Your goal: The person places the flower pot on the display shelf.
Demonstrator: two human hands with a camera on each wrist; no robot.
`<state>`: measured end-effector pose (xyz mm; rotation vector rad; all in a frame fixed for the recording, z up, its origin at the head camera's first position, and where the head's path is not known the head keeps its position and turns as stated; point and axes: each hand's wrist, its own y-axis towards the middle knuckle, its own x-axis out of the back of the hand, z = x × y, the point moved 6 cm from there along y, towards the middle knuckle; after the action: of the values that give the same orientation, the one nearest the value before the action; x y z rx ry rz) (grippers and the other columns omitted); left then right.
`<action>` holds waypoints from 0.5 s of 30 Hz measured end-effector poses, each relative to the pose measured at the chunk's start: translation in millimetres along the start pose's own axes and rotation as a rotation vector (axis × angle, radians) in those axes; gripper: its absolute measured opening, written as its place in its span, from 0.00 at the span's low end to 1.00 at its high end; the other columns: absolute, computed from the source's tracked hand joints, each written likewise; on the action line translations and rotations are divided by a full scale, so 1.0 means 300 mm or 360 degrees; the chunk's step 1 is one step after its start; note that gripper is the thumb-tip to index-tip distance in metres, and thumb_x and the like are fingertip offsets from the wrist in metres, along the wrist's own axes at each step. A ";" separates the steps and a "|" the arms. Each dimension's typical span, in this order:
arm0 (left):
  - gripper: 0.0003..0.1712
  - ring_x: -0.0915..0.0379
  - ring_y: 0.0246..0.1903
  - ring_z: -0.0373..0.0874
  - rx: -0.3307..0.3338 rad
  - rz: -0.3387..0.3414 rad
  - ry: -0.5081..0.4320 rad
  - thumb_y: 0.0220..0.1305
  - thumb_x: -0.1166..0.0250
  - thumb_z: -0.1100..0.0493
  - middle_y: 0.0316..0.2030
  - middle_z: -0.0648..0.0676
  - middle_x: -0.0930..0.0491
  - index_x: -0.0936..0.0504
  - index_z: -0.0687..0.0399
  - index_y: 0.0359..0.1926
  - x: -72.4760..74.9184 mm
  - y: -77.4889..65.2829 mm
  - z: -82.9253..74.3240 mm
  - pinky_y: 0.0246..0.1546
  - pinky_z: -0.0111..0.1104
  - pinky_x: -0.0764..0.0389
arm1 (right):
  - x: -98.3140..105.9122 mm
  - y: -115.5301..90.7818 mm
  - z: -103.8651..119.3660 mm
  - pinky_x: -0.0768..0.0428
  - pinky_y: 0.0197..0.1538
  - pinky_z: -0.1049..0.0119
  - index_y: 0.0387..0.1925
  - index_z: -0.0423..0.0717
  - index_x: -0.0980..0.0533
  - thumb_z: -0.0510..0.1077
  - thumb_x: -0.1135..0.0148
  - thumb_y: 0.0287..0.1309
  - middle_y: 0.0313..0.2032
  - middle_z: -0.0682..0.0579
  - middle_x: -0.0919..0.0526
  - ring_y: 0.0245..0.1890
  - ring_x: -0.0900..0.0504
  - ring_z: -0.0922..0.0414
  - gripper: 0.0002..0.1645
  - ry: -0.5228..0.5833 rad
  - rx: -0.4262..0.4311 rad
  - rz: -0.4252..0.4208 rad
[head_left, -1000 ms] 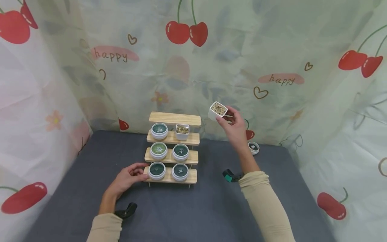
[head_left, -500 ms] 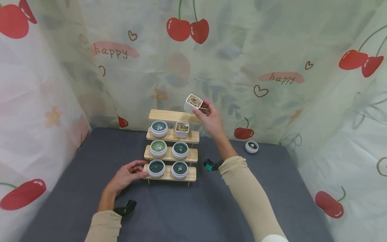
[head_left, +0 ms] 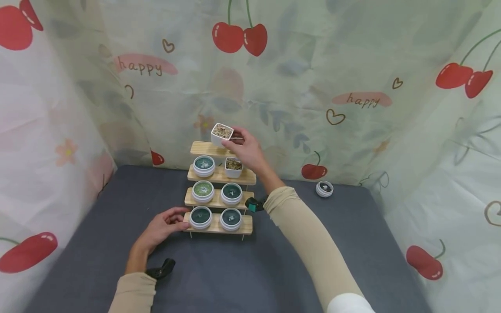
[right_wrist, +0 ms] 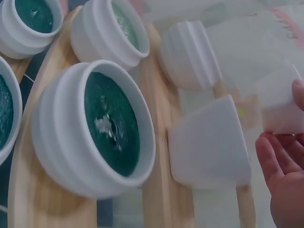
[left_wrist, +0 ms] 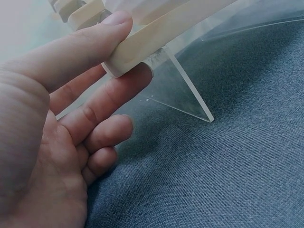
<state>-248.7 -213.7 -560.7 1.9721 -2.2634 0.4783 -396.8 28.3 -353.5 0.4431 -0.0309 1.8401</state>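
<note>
My right hand [head_left: 248, 150] holds a square white cup [head_left: 222, 133] with a speckled grainy filling, close over the top wooden step of the tiered display stand [head_left: 199, 148]. In the right wrist view the same cup [right_wrist: 282, 102] shows at the right edge, fingers under and beside it. At the stand's lower left, my left hand [head_left: 161, 228] pinches the end of the bottom step [left_wrist: 142, 45], thumb above and index finger beneath. Round white pots [head_left: 231, 219] with dark green or light green filling stand on the lower steps. Another square cup [head_left: 233, 168] sits on the second step from the top.
A single round pot [head_left: 324, 188] stands apart at the back right of the dark cloth-covered table [head_left: 219, 274]. A cherry-printed curtain [head_left: 285, 87] rises behind and at both sides. Clear angled legs [left_wrist: 190, 90] support the stand.
My right hand has carried the square cup leftward from the right of the stand to over its top step. My left hand has stayed at the bottom step.
</note>
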 end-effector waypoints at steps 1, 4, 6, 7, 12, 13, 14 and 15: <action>0.39 0.21 0.39 0.40 0.0002 0.0002 -0.0002 0.61 0.25 0.47 0.40 0.53 0.17 0.28 0.55 0.68 -0.001 0.000 0.001 0.45 0.31 0.24 | -0.012 0.003 0.001 0.19 0.58 0.58 0.71 0.46 0.32 0.47 0.31 0.66 0.61 0.44 0.21 0.61 0.19 0.49 0.36 -0.0014 -0.0009 0.0013; 0.39 0.21 0.39 0.39 0.0008 0.0010 -0.0006 0.61 0.25 0.47 0.39 0.52 0.17 0.28 0.55 0.69 -0.005 -0.001 0.004 0.45 0.31 0.24 | -0.043 0.015 0.003 0.19 0.59 0.58 0.71 0.44 0.33 0.46 0.31 0.66 0.62 0.43 0.21 0.61 0.19 0.48 0.36 -0.0046 -0.0023 0.0045; 0.39 0.21 0.39 0.39 0.0013 0.0013 -0.0010 0.61 0.25 0.47 0.39 0.51 0.17 0.28 0.55 0.69 -0.005 -0.001 0.005 0.45 0.32 0.24 | -0.062 0.024 0.006 0.19 0.59 0.59 0.71 0.44 0.33 0.47 0.31 0.66 0.62 0.43 0.21 0.62 0.19 0.48 0.36 -0.0074 -0.0033 0.0074; 0.39 0.22 0.39 0.39 0.0014 0.0010 -0.0011 0.61 0.25 0.47 0.39 0.51 0.17 0.28 0.55 0.69 -0.004 -0.002 0.005 0.45 0.32 0.24 | -0.071 0.030 0.010 0.19 0.59 0.59 0.71 0.44 0.33 0.47 0.32 0.66 0.62 0.43 0.21 0.62 0.19 0.49 0.37 -0.0101 -0.0032 0.0091; 0.38 0.22 0.38 0.39 0.0012 -0.0013 0.0008 0.61 0.25 0.48 0.39 0.51 0.17 0.27 0.55 0.68 0.002 -0.005 0.002 0.44 0.32 0.24 | -0.106 0.053 0.027 0.19 0.60 0.60 0.72 0.44 0.33 0.49 0.34 0.68 0.62 0.44 0.21 0.61 0.19 0.49 0.36 -0.0194 -0.0019 0.0149; 0.38 0.22 0.38 0.39 0.0010 -0.0014 0.0015 0.61 0.26 0.47 0.39 0.51 0.17 0.27 0.55 0.68 0.003 -0.005 0.002 0.44 0.31 0.24 | -0.112 0.057 0.028 0.19 0.60 0.60 0.71 0.44 0.33 0.48 0.34 0.68 0.62 0.44 0.21 0.61 0.19 0.49 0.35 -0.0210 -0.0014 0.0159; 0.38 0.22 0.38 0.39 0.0008 -0.0013 0.0017 0.61 0.26 0.47 0.39 0.51 0.17 0.27 0.55 0.68 0.003 -0.004 0.002 0.44 0.31 0.24 | -0.116 0.060 0.028 0.19 0.60 0.60 0.71 0.44 0.33 0.48 0.34 0.68 0.62 0.44 0.21 0.61 0.19 0.49 0.35 -0.0211 -0.0012 0.0168; 0.38 0.22 0.38 0.39 0.0007 -0.0011 0.0020 0.61 0.26 0.47 0.39 0.51 0.18 0.27 0.55 0.68 0.002 -0.004 0.002 0.44 0.31 0.24 | -0.120 0.060 0.028 0.19 0.60 0.60 0.71 0.44 0.33 0.48 0.34 0.68 0.62 0.44 0.21 0.61 0.19 0.49 0.35 -0.0221 -0.0014 0.0179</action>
<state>-247.5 -214.6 -560.8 1.9723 -2.2495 0.4938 -402.5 -12.5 -353.6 0.5721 -0.1615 1.9159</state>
